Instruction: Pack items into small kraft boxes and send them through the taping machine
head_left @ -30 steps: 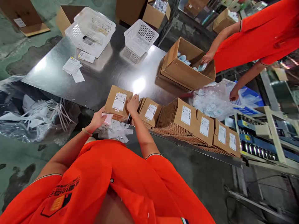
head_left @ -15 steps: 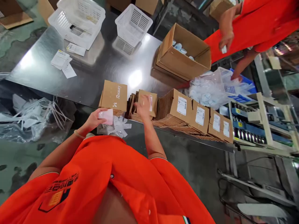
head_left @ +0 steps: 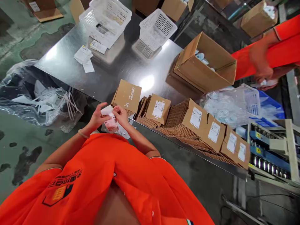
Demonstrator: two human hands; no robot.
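Note:
My left hand [head_left: 96, 118] is closed on a small stack of printed labels [head_left: 112, 124], pinkish with a white upper part, held in front of my waist. My right hand [head_left: 121, 115] pinches the upper right edge of the labels between thumb and finger. Just beyond my hands, at the table edge, lies a stack of flat brown cartons [head_left: 128, 95] with white lettering and no label on the top face. To its right leans a carton with a white label [head_left: 158, 108]. Farther right, a long row of folded cartons [head_left: 187, 120] carries similar labels.
White plastic baskets [head_left: 158, 28] and loose paper slips [head_left: 84, 57] are on the metal table [head_left: 112, 73]. An open cardboard box [head_left: 203, 68] stands at the back right, near a co-worker's hands [head_left: 264, 73]. A bag of paper strips [head_left: 53, 100] hangs at left.
My right hand has left the front carton of the middle stack, where a label now shows, and come back to the labels in my left hand. The view has shifted.

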